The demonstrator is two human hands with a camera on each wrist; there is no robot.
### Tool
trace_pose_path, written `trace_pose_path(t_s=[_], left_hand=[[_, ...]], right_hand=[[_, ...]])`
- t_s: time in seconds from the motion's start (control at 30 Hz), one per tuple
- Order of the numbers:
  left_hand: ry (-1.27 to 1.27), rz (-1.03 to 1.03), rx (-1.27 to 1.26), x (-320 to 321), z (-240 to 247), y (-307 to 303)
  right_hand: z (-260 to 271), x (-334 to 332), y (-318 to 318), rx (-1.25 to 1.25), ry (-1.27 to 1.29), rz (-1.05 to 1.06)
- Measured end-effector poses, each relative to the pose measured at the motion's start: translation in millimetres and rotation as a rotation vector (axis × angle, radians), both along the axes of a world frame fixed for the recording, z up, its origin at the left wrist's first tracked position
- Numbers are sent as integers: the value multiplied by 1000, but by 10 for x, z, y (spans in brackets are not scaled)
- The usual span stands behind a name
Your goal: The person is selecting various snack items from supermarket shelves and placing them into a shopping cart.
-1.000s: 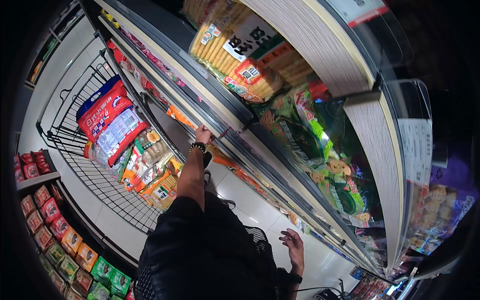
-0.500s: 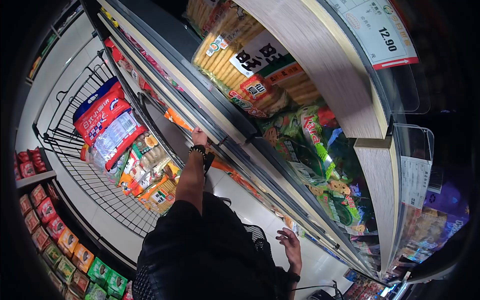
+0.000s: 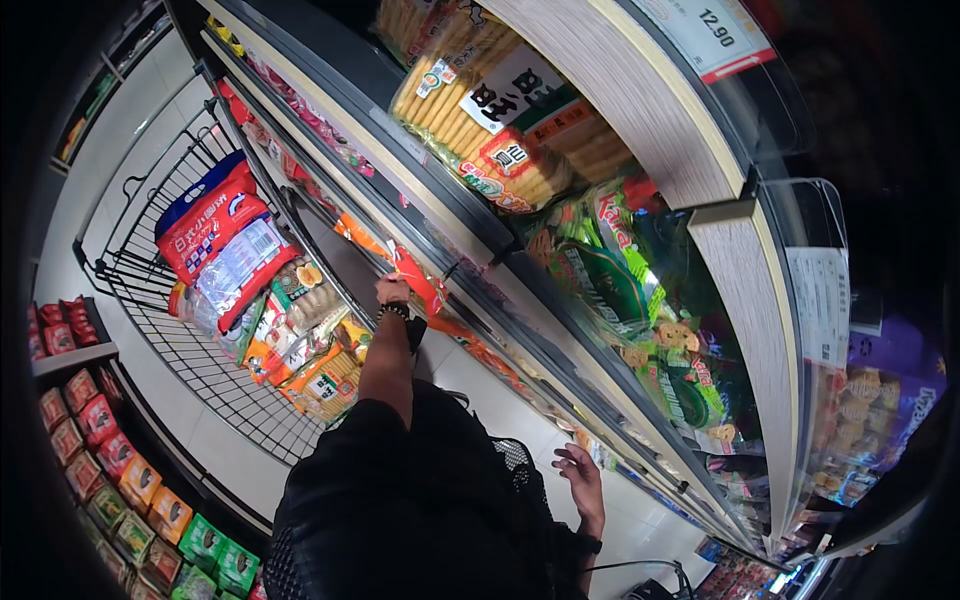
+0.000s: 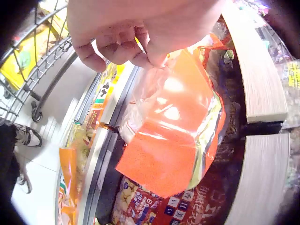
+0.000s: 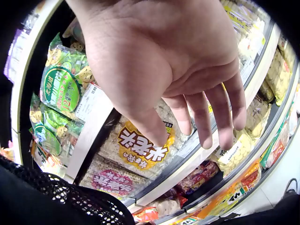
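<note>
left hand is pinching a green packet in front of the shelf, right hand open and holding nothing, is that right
Not quite. The packet is orange-red, not green, as the left wrist view shows. The rest stands: the left hand pinches it by its top edge in front of the shelf, and the right hand is open and holds nothing.

The left hand [image 3: 392,291], a second ago reaching bare-fingered against the front edge of the shelf [image 3: 455,225], is now drawn back from that edge. It pinches an orange-red snack bag [image 3: 420,281] by its top. The bag, out of sight before, hangs in front of the shelf's front edge below the fingers [image 4: 117,49].
</note>
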State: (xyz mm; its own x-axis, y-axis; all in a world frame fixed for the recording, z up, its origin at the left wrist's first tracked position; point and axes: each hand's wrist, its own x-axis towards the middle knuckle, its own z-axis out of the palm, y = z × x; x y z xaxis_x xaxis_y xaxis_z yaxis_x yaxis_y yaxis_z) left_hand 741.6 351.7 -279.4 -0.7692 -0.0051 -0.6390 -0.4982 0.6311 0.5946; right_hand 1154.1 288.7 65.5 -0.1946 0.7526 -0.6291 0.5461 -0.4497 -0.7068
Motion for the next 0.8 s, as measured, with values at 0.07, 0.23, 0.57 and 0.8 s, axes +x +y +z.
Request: trace_pose_path(t_s=[0.07, 0.23, 0.57, 0.8], left_hand=[[168, -113, -139, 80, -335, -120], [223, -1056, -523, 244, -2257, -245], [371, -528, 9, 563, -1337, -416], [-90, 33, 605, 585, 411, -499]], right_hand=[[-32, 18, -49, 7, 10, 4], [-58, 10, -144, -2, 4, 2], [-215, -150, 15, -6, -1, 183], [-307, -242, 102, 21, 93, 229]])
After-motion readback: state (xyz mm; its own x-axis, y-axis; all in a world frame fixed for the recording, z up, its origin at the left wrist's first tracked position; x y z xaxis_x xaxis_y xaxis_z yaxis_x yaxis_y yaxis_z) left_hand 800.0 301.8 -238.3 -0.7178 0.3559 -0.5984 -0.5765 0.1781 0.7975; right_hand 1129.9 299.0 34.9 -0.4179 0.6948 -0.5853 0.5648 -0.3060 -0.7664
